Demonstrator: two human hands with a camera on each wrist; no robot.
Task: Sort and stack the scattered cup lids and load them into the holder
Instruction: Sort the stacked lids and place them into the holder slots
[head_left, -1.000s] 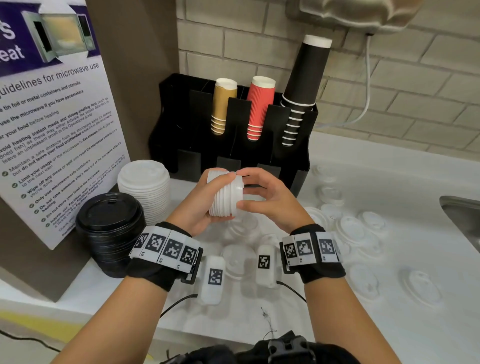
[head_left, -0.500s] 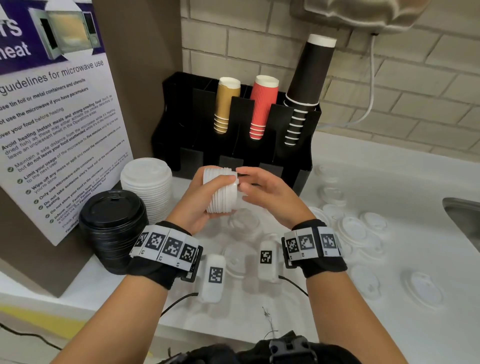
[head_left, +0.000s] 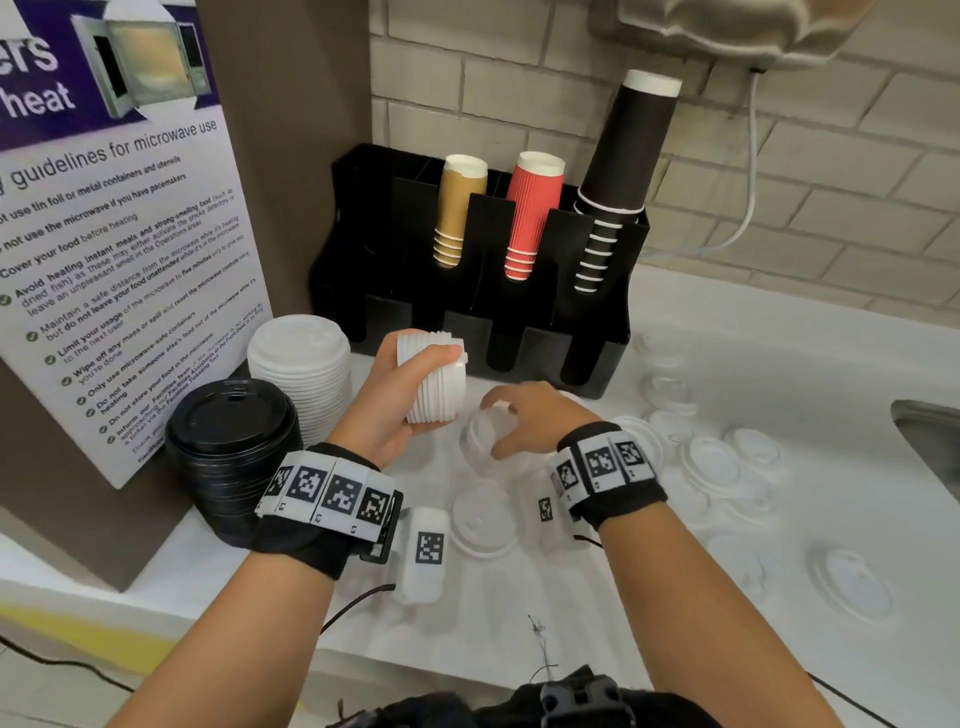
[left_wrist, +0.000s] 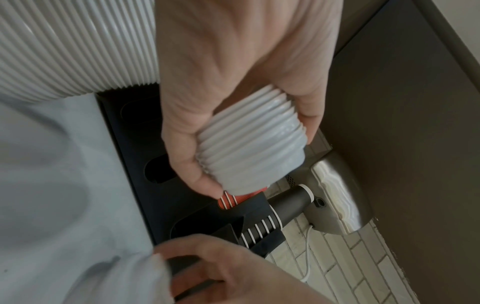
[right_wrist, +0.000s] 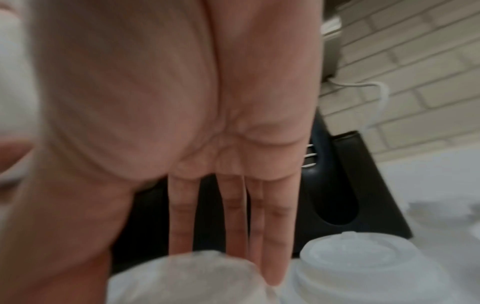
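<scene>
Left hand (head_left: 400, 395) grips small white lid stack (head_left: 434, 379) above table (head_left: 779, 597); right hand (head_left: 530, 421), fingers extended, reaches onto a loose lid (head_left: 480, 441) just below it.

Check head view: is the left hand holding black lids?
No, the left hand grips a stack of white lids; the black lids sit stacked on the counter.

A short stack of small white lids (head_left: 434, 382) lies on its side, nested tight, gripped in the left hand (head_left: 387, 410) above the desk (head_left: 779, 649). Loose white lids (head_left: 711, 465) lie scattered flat across it. A tall white lid stack (head_left: 301, 364) and a black lid stack (head_left: 231, 447) stand upright left of the black holder (head_left: 374, 208), whose upper slots carry cups.
</scene>
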